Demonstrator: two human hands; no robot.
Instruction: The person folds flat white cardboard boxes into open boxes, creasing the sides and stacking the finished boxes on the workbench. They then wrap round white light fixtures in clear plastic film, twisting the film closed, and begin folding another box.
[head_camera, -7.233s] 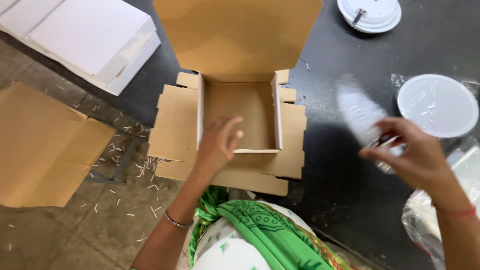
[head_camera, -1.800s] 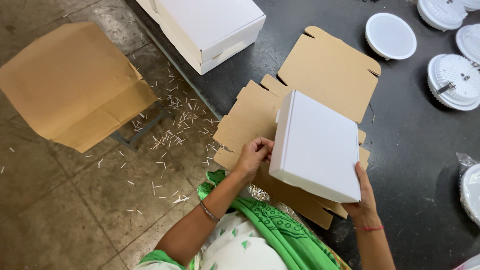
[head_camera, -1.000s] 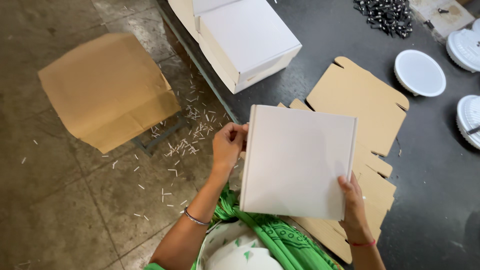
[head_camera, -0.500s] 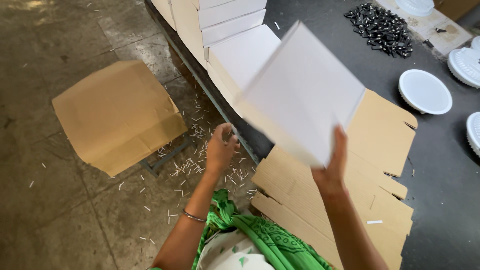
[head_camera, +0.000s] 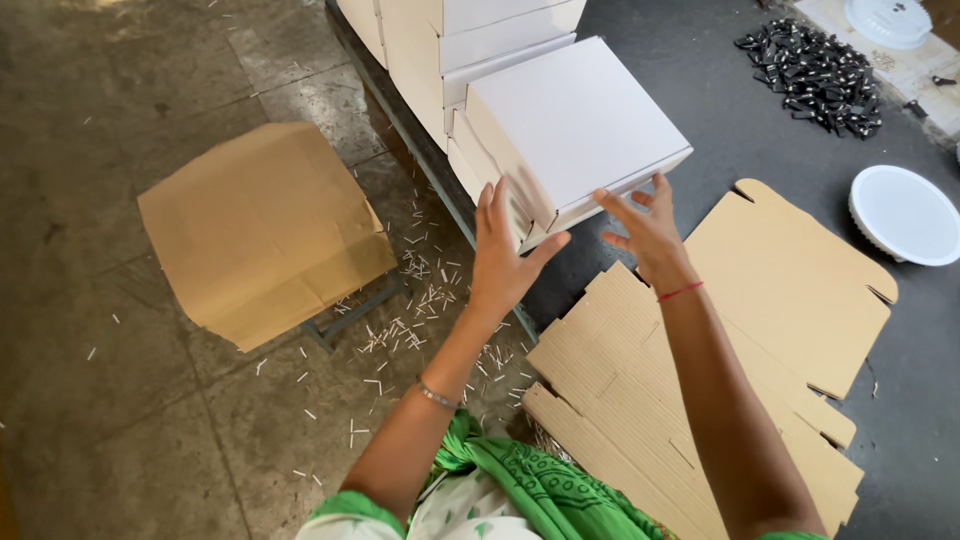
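Head view of two bare hands at a stack of white boxes. The left hand (head_camera: 503, 262) is open, fingers spread and pointing up, with its palm against the near left corner of the top white box (head_camera: 575, 135). The right hand (head_camera: 645, 228) is also open, fingers splayed, its fingertips (head_camera: 660, 183) touching or just short of the box's near right edge; which of the two cannot be told. Neither hand grips anything. The white box is closed and lies tilted on top of the stack of white boxes (head_camera: 440, 45), which stands along the edge of the dark table (head_camera: 720, 130).

Below the right forearm, flat brown cardboard sheets (head_camera: 720, 350) lie overlapped on the table. A round white lamp (head_camera: 905, 215) lies to their right, and a heap of small black parts (head_camera: 810, 65) lies farther back. On the concrete floor at left, a folded brown cardboard piece (head_camera: 260, 230) rests amid scattered pale scraps (head_camera: 420, 300). A green patterned garment (head_camera: 530, 485) shows at the bottom edge.
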